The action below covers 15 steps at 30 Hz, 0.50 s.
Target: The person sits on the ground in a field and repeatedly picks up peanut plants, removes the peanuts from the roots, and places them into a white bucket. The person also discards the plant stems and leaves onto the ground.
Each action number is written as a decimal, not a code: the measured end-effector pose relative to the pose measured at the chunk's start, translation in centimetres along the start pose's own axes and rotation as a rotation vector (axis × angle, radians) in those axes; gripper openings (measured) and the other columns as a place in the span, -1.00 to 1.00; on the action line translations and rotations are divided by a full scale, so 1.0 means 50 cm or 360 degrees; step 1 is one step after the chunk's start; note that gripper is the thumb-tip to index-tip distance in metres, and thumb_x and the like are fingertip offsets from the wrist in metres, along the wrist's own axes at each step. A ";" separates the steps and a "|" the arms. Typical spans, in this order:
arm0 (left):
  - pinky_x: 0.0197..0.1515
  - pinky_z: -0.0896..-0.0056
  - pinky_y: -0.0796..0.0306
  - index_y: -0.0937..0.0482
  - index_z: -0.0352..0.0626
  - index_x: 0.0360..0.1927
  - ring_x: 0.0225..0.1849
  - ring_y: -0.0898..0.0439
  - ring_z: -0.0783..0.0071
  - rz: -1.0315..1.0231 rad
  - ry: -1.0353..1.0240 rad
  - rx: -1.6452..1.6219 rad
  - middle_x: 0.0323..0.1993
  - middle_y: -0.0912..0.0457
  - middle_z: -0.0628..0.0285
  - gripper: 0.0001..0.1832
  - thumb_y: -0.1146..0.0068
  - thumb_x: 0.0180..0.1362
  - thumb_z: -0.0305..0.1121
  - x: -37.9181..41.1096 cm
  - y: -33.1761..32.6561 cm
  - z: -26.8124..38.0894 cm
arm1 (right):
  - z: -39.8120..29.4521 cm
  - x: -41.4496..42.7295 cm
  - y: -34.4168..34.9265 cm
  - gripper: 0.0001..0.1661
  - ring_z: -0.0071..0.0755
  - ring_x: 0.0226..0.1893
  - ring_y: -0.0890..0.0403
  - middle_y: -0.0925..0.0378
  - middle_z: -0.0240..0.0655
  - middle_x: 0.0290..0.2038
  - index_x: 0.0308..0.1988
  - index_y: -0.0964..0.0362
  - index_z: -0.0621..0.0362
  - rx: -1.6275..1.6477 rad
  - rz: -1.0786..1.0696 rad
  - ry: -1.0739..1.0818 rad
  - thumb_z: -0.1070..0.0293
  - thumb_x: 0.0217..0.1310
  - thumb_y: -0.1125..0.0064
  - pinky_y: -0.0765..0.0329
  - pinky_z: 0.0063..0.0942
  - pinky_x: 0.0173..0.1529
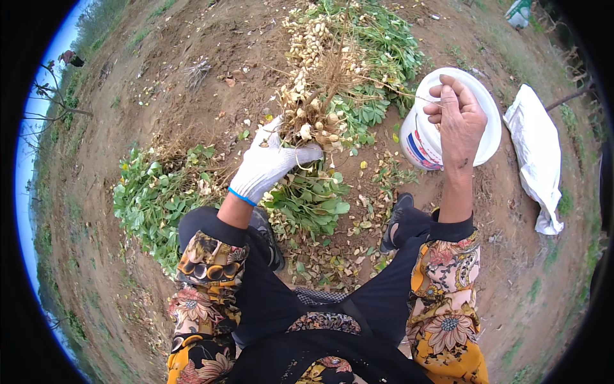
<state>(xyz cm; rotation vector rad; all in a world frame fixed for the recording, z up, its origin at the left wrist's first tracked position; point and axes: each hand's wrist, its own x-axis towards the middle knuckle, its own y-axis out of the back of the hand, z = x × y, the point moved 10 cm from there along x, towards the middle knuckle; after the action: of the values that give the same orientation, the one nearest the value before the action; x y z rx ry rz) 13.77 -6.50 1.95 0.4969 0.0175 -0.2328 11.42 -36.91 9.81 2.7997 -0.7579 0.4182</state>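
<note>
My left hand [268, 165], in a white knit glove with a blue cuff, grips a bunch of peanut plants [312, 197] near its roots. Dried pods [319, 127] and brown roots cluster above the thumb, while green leaves hang below. My bare right hand [460, 117] is over the mouth of a white plastic bucket [417, 132] with printed writing. Its fingers are curled with the thumb against them, closed on a thin root strand [403, 91] that stretches from the plants. The hand hides most of the bucket's inside.
Pulled peanut plants with many pods [312, 41] lie ahead on the soil. Another leafy heap [158, 197] is at left. A white sack [535, 153] lies right of the bucket. My shoes [400, 218] flank scattered dry leaves [331, 266]. A person [72, 58] is far off at left.
</note>
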 end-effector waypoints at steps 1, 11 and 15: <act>0.07 0.46 -0.43 -0.49 -0.23 0.07 -0.07 -0.58 0.50 0.0014 0.0060 0.0004 -0.10 -0.65 0.25 -0.37 -0.48 -0.13 -0.39 -0.004 0.005 0.011 | -0.019 -0.023 -0.041 -0.74 -0.68 -0.50 -0.59 -0.61 -0.35 -0.34 -0.02 -0.49 0.28 0.0003 -0.0094 0.0059 0.44 0.37 0.02 -0.50 -0.71 -0.46; 0.05 0.42 -0.45 -0.54 -0.22 0.00 -0.10 -0.60 0.50 -0.0105 -0.0266 -0.0231 -0.14 -0.67 0.23 -0.47 -0.43 -0.10 -0.39 -0.003 0.005 0.020 | -0.063 -0.158 -0.237 -0.67 -0.05 -0.20 -0.59 -0.56 -0.08 -0.21 -0.14 -0.48 0.23 -0.0601 -0.0862 0.0659 0.21 0.20 -0.16 -0.52 -0.25 -0.11; -0.02 0.42 -0.49 -0.53 -0.25 -0.01 -0.14 -0.63 0.47 -0.0147 -0.0276 -0.0581 -0.15 -0.68 0.18 -0.54 -0.35 -0.04 -0.46 0.003 -0.006 0.008 | -0.021 -0.163 -0.256 -0.70 0.01 -0.17 -0.56 -0.54 -0.06 -0.20 -0.20 -0.47 0.25 -0.0691 -0.1000 0.0498 0.22 0.22 -0.11 -0.48 -0.18 -0.09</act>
<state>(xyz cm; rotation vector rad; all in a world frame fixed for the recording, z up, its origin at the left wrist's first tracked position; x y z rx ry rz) 13.82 -6.97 2.18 0.1114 -0.0854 -0.3543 11.10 -22.08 6.52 2.3116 0.1035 0.4805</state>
